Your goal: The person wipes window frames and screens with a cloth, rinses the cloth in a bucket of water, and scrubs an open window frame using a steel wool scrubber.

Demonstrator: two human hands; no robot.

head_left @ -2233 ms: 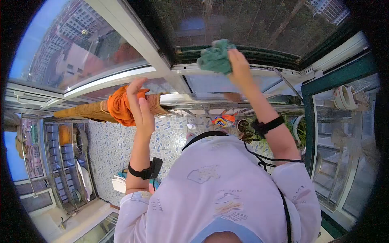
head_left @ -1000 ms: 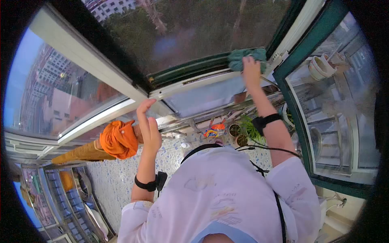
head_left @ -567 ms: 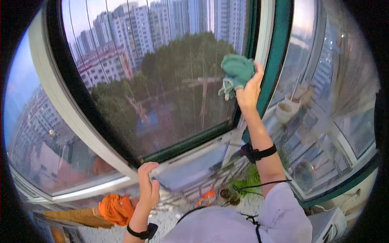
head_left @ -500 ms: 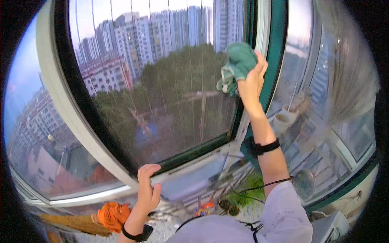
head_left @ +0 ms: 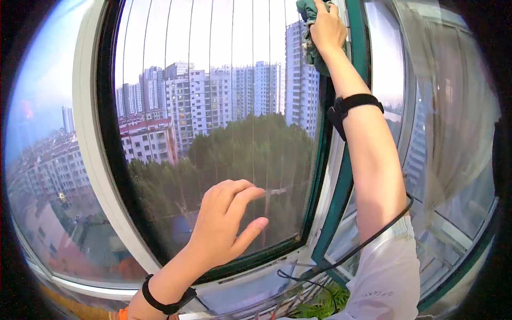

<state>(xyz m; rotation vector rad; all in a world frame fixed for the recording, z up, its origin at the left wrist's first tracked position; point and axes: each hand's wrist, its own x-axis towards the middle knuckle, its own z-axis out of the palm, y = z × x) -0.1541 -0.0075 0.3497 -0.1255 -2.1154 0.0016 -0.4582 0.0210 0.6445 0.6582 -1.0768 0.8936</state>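
High on the right side of the window, my right hand [head_left: 329,31] is closed on a crumpled green cloth [head_left: 308,13]. The cloth lies against the upper right edge of the window, beside the dark green frame [head_left: 359,64]. Part of it is hidden behind my fingers, and its top reaches the edge of the view. My left hand [head_left: 224,221] is held up in front of the lower part of the window, fingers curved and thumb apart, with nothing in it. Each wrist wears a black band.
A white window post [head_left: 88,106] stands at left. Thin vertical wires run across the opening, with trees and tall buildings outside. A black cord [head_left: 368,242] loops past my right arm. Below are green plants [head_left: 325,303], and a sheer curtain [head_left: 440,106] hangs at right.
My right hand has moved up along the window's right edge with the green cloth. My left hand has risen and moved right, away from the lower frame. The view has tilted upward.
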